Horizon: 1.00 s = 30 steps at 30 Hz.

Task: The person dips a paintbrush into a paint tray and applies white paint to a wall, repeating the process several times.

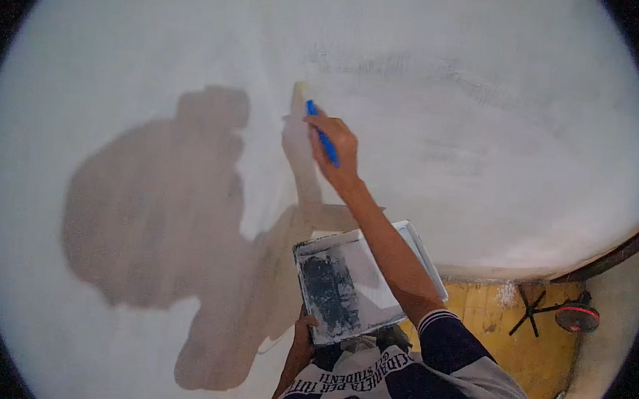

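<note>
My right hand (pixel 337 143) is closed around the blue handle of a paintbrush (pixel 323 135). Its pale bristles (pixel 300 90) point up at the white wall (pixel 445 178) and seem to touch it, though contact is hard to judge. Lower down, my left hand (pixel 304 326) grips the left edge of a paint tray (pixel 339 292) in front of my chest. White paint and a dark, worn patch show inside the tray. My right forearm crosses over the tray and hides part of it.
Faint dark streaks (pixel 401 64) mark the wall above the brush. A large shadow (pixel 150 211) falls on the wall at left. On the yellow tiled floor (pixel 473 311) at lower right stands a black-legged object (pixel 536 311) beside a round dark item with a red ring (pixel 577 318).
</note>
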Motion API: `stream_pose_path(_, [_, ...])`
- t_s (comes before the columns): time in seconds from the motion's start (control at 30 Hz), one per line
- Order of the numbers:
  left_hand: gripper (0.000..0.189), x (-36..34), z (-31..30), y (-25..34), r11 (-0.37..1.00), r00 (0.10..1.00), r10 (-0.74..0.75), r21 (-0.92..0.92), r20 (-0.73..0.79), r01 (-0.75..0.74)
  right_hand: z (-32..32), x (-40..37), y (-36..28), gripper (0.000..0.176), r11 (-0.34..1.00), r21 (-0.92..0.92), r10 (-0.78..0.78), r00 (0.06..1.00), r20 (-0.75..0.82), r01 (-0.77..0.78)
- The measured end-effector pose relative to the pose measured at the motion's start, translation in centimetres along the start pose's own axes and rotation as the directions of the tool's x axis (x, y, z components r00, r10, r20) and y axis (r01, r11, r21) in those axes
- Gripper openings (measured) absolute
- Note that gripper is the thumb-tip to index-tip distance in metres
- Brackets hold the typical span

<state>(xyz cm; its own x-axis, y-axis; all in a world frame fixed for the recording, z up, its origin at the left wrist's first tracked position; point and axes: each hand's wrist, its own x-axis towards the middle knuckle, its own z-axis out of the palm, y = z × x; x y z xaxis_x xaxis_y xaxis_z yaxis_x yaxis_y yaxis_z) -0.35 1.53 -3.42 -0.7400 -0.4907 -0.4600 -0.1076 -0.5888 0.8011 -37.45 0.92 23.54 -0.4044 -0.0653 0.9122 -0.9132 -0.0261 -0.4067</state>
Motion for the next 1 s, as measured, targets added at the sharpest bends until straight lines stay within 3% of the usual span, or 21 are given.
stream_pose_path(0.07, [0.043,0.2,-0.1,-0.4,1.0,1.0,0.0,-0.003,-0.001,0.0,-1.9,-0.7,2.4,0.021,0.998,-0.014,0.057,0.997,-0.058,-0.058])
stream_pose_path(0.1, [0.044,0.2,-0.2,-0.5,1.0,1.0,0.001,-0.003,-0.005,-0.001,-3.6,-0.8,1.7,0.027,0.996,-0.018,0.089,0.992,-0.088,-0.091])
stream_pose_path(0.13, [0.045,0.2,-0.2,-0.5,1.0,1.0,0.0,-0.006,-0.007,0.0,-4.6,-1.3,2.0,0.026,0.987,-0.154,0.03,0.99,-0.137,-0.052])
stream_pose_path(0.2, [0.048,0.2,-0.5,-1.2,1.0,1.0,0.0,-0.008,-0.012,0.0,-6.9,-2.8,1.8,0.024,0.981,-0.171,0.046,0.959,-0.278,-0.096])
stream_pose_path(0.3, [0.051,0.3,-0.9,-1.7,1.0,1.0,0.002,-0.008,-0.021,-0.002,-10.4,-4.4,2.0,0.019,0.893,-0.415,-0.024,0.902,-0.432,-0.175])
stream_pose_path(0.37, [0.053,0.5,-0.9,-2.0,1.0,1.0,0.002,-0.011,-0.025,-0.002,-12.8,-4.4,1.3,0.019,0.845,-0.474,-0.029,0.863,-0.505,-0.25])
stream_pose_path(0.47, [0.057,0.8,-0.9,-2.3,1.0,0.999,-0.004,-0.012,-0.032,0.003,-13.6,-3.4,1.3,0.02,0.862,-0.448,-0.069,0.822,-0.565,-0.236])
stream_pose_path(0.57, [0.061,0.9,-1.1,-2.3,1.0,1.0,-0.007,-0.005,-0.028,0.006,-10.2,-3.8,2.1,0.021,0.902,-0.386,0.05,0.935,-0.351,-0.193])
stream_pose_path(0.7, [0.066,0.9,-1.5,-2.5,1.0,1.0,-0.011,0.0,-0.029,0.011,-4.1,-3.5,1.4,0.029,0.966,-0.253,0.014,0.987,-0.161,-0.055])
stream_pose_path(0.8, [0.07,1.1,-1.9,-2.9,1.0,0.999,-0.018,0.002,-0.028,0.018,-1.9,-3.2,0.4,0.029,0.993,-0.107,0.062,0.993,0.1,-0.051])
stream_pose_path(0.9, [0.074,1.7,-2.6,-3.4,1.0,1.0,-0.02,0.01,-0.022,0.02,-2.7,-2.8,0.2,0.026,0.999,0.02,0.032,0.992,0.122,-0.034])
stream_pose_path(0.97, [0.076,2.3,-3.4,-4.0,0.999,1.0,-0.025,0.02,-0.011,0.025,-5.5,-3.3,2.2,0.023,1.0,0.007,-0.016,0.999,0.047,0.016])
stream_pose_path(1.0, [0.078,2.6,-3.8,-4.3,0.999,1.0,-0.027,0.025,-0.004,0.027,-7.6,-3.5,2.0,0.021,0.984,-0.024,0.179,0.984,0.014,-0.179])
